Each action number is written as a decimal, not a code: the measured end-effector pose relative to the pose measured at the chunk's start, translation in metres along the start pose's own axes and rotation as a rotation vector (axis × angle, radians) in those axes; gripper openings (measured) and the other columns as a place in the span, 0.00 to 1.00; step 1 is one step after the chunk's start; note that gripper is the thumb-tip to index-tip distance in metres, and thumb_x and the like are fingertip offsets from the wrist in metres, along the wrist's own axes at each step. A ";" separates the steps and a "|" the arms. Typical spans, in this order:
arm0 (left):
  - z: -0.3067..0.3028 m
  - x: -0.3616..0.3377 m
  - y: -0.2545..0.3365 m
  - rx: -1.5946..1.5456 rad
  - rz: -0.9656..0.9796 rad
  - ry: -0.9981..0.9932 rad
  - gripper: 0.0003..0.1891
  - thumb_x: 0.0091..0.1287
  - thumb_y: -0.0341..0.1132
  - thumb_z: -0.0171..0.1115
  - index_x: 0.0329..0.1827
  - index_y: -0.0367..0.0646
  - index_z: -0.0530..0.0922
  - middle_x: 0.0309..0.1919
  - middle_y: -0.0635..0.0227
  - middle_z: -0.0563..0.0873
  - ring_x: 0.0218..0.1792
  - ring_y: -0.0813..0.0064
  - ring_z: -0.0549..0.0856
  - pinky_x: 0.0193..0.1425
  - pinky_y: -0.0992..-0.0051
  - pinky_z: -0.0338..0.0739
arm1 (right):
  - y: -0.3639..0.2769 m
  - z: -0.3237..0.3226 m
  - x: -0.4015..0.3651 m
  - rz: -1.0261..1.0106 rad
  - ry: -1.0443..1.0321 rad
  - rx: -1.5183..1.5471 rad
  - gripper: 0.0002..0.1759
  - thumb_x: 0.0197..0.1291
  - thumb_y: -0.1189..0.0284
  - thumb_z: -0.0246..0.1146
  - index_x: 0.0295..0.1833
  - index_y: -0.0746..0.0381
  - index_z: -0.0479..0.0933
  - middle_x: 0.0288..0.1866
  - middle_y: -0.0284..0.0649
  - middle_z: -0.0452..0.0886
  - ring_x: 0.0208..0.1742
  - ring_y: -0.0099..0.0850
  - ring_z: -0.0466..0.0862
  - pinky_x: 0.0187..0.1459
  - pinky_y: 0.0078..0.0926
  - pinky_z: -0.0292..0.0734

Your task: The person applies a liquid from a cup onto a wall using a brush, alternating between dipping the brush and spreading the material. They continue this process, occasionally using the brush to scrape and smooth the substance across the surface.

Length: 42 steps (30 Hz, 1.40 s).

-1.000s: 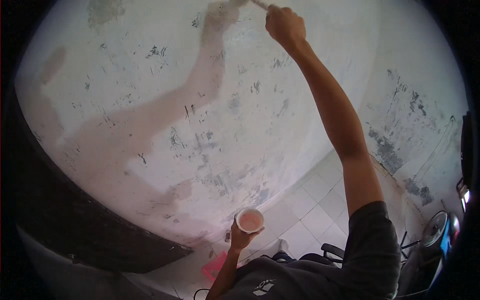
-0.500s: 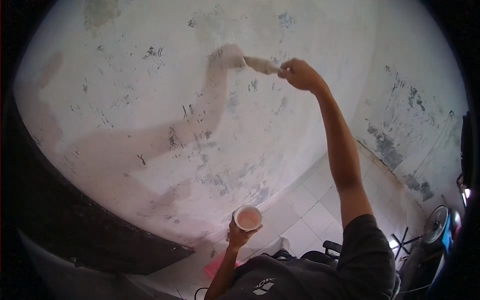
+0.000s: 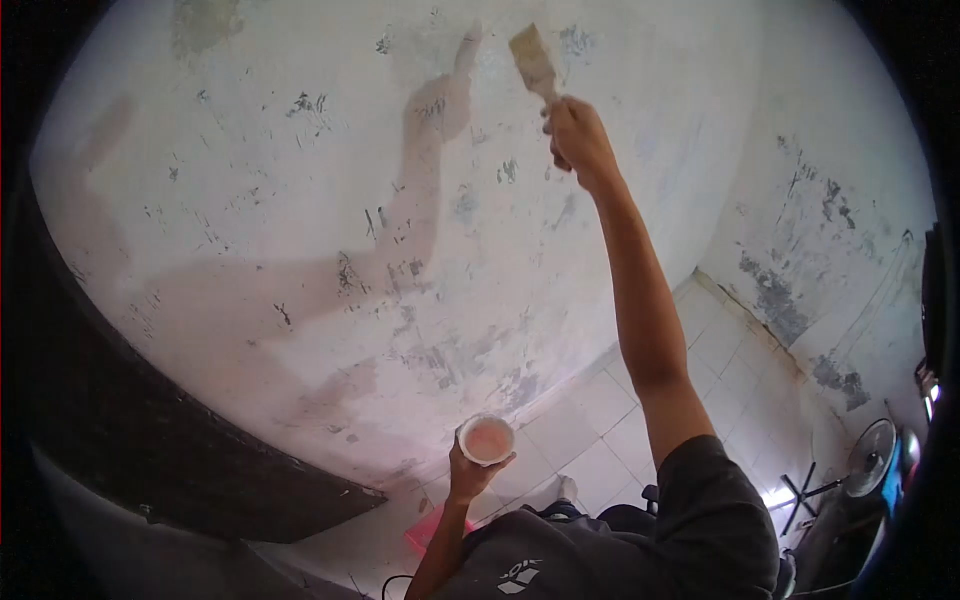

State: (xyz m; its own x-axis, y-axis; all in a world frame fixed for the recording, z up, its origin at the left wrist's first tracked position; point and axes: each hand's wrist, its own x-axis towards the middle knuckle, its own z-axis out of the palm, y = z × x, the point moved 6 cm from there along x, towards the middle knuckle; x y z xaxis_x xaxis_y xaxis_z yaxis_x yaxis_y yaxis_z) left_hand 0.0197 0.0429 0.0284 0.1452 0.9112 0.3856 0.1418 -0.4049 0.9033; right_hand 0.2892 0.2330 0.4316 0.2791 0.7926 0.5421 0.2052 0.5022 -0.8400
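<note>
My right hand (image 3: 580,140) is closed round the handle of a wide flat brush (image 3: 533,58), raised in front of the wall with its bristles pointing up and slightly left. Whether the bristles touch the wall I cannot tell. Low in the view, my left hand (image 3: 472,474) is wrapped round a round white cup (image 3: 487,440) holding a pale pink substance. The wall (image 3: 330,200) is whitish with dark scuffed patches, and the shadow of my arm falls across it.
A dark panel (image 3: 180,440) runs along the lower left. Pink plastic (image 3: 424,528) lies on the tiled floor (image 3: 590,425) beside my left forearm. A fan (image 3: 872,456) and a black-legged stand (image 3: 803,497) are at the lower right. A second patchy wall (image 3: 800,230) is on the right.
My right hand has moved up and slightly left, and the brush has swung from pointing left to pointing up. The cup in my left hand has shifted only slightly left.
</note>
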 end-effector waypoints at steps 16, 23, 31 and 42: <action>0.007 -0.003 -0.001 -0.001 -0.034 -0.015 0.40 0.44 0.37 0.87 0.59 0.38 0.73 0.48 0.58 0.86 0.49 0.62 0.87 0.55 0.65 0.82 | 0.003 -0.004 0.018 0.288 -0.470 -0.841 0.10 0.60 0.73 0.55 0.32 0.70 0.73 0.20 0.39 0.70 0.17 0.28 0.69 0.16 0.32 0.61; 0.015 -0.004 0.003 -0.026 0.009 -0.047 0.39 0.45 0.33 0.87 0.58 0.37 0.73 0.49 0.60 0.85 0.50 0.67 0.85 0.56 0.67 0.81 | -0.038 0.018 0.027 -0.073 -0.336 -1.437 0.18 0.56 0.75 0.59 0.53 0.65 0.81 0.53 0.52 0.86 0.54 0.49 0.86 0.51 0.45 0.81; 0.009 -0.003 0.002 -0.109 -0.047 -0.024 0.39 0.44 0.32 0.87 0.58 0.37 0.72 0.49 0.60 0.85 0.50 0.67 0.85 0.56 0.67 0.81 | -0.120 0.034 0.057 -0.319 -0.010 -1.446 0.14 0.57 0.74 0.62 0.49 0.62 0.84 0.47 0.47 0.88 0.50 0.46 0.88 0.49 0.43 0.83; 0.010 -0.002 0.004 -0.026 -0.001 -0.027 0.39 0.44 0.34 0.87 0.58 0.37 0.72 0.49 0.60 0.85 0.50 0.66 0.85 0.56 0.66 0.81 | -0.122 0.023 0.065 -0.647 0.315 -1.401 0.09 0.61 0.76 0.58 0.41 0.66 0.83 0.37 0.49 0.87 0.38 0.47 0.90 0.37 0.42 0.86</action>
State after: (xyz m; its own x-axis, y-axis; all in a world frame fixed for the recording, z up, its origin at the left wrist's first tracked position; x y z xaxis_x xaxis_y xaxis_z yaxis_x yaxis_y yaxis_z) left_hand 0.0295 0.0389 0.0298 0.1720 0.9089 0.3799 0.1164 -0.4017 0.9083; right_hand 0.2606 0.2311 0.5682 -0.0574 0.3881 0.9198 0.9840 -0.1335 0.1177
